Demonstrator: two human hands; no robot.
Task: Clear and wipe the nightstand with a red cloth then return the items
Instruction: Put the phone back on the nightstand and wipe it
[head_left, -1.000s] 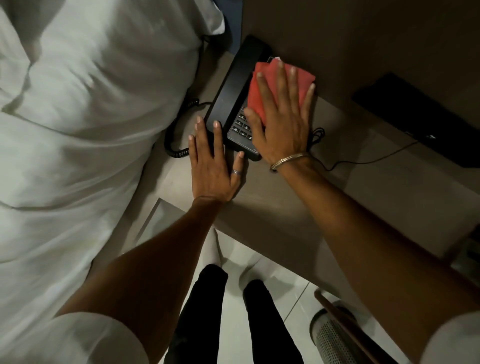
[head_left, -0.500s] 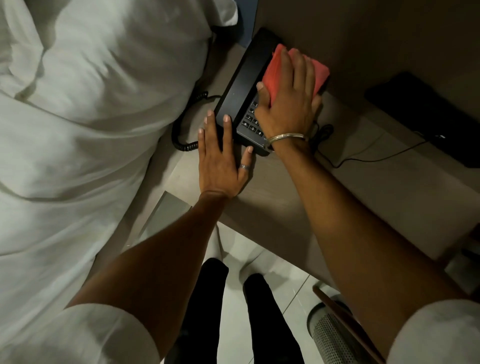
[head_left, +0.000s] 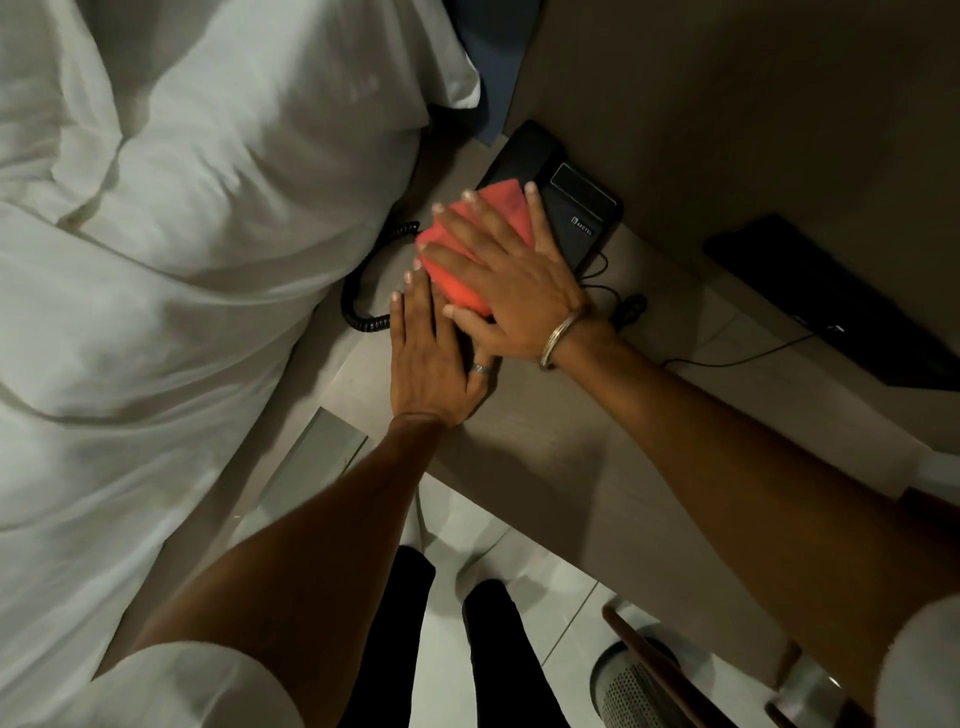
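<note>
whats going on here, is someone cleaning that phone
Yes. A person stands at a nightstand beside a bed, and the right hand presses a folded red cloth flat onto the black desk phone, over its handset side. The left hand lies flat at the phone's near edge, apparently steadying it. The phone sits on the nightstand, so the top is not cleared.

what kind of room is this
Most likely a hotel bedroom: a bed with white bedding sits beside a nightstand holding a black corded desk phone, typical of guest rooms.
</note>
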